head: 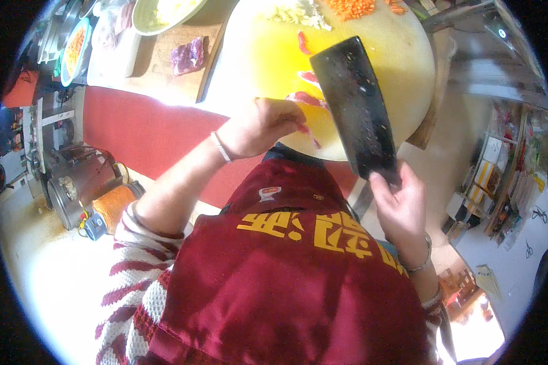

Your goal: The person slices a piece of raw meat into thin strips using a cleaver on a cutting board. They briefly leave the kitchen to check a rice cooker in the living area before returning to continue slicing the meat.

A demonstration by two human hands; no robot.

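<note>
My right hand (404, 200) grips the handle of a dark, broad-bladed cleaver (354, 102). Its blade is raised at a slant over the right part of a round cutting board (411, 68). At the board's near edge, my left hand (267, 125) pinches a thin strip of raw meat (311, 135), whose end hangs from the fingers. Several slices of raw meat (305, 97) lie on the board between the left hand and the blade, some partly covered by it. Chopped pale vegetable (299, 13) and diced carrot (350, 8) sit in heaps along the far side.
Left of the round board, a chunk of raw meat (188, 56) rests on a wooden board (153, 68). Beyond it are a bowl (139, 23) of pale pieces, a white tray (112, 66) and an oval dish (87, 34) of orange bits. A large metal pot (80, 182) stands lower left.
</note>
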